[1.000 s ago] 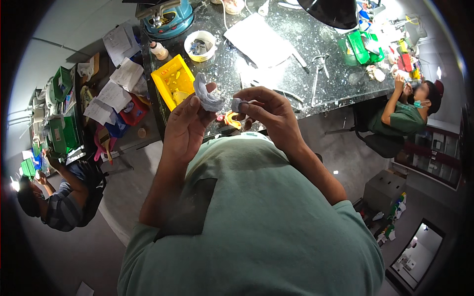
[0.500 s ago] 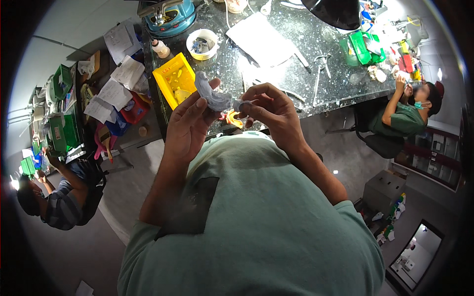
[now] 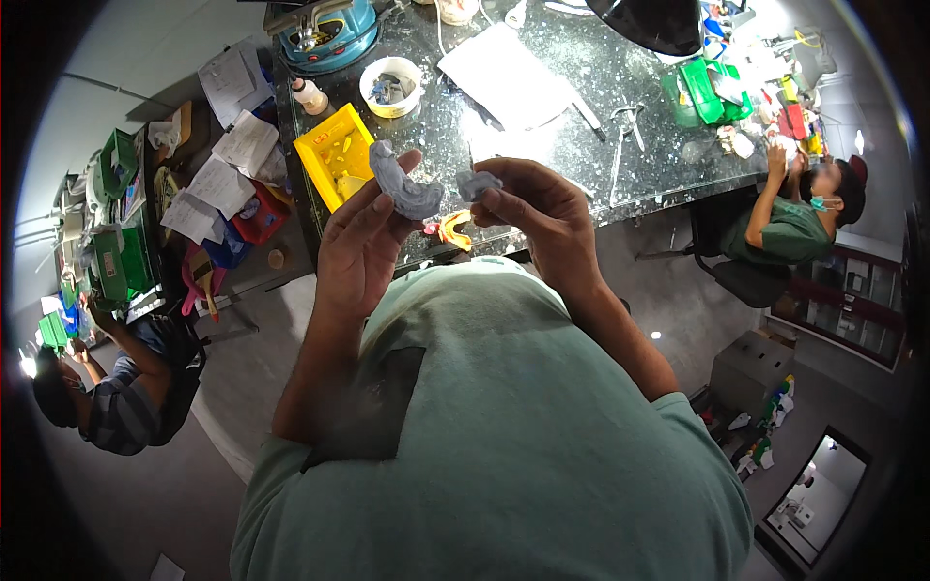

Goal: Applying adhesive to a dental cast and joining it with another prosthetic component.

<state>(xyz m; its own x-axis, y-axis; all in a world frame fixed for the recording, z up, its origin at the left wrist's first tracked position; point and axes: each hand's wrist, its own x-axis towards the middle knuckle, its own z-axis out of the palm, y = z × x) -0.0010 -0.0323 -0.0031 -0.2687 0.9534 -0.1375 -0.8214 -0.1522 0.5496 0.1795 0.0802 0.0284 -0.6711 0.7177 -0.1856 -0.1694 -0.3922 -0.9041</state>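
My left hand [image 3: 360,237] grips a pale grey, curved putty-like piece [image 3: 407,194], thumb on its near side. The piece bends like part of a dental arch. A smaller grey lump [image 3: 473,184] of the same look is pinched between the thumb and fingers of my right hand [image 3: 542,218]. A narrow gap separates the two pieces, both held up above the bench's near edge. Below them, on the bench, lies an orange and yellow horseshoe-shaped piece [image 3: 455,230], looking like a dental arch form.
On the dark speckled bench [image 3: 542,145] stand a yellow tray [image 3: 315,160], a white tub [image 3: 412,102] of grey scraps, a small bottle [image 3: 310,95] and a blue machine [image 3: 334,39]. White paper [image 3: 509,77] and a wire tool [image 3: 620,155] lie beyond. Two people sit working at either side.
The small grey lump in my right hand has come apart from the larger curved piece, leaving a gap. My left hand has shifted slightly left with its piece.
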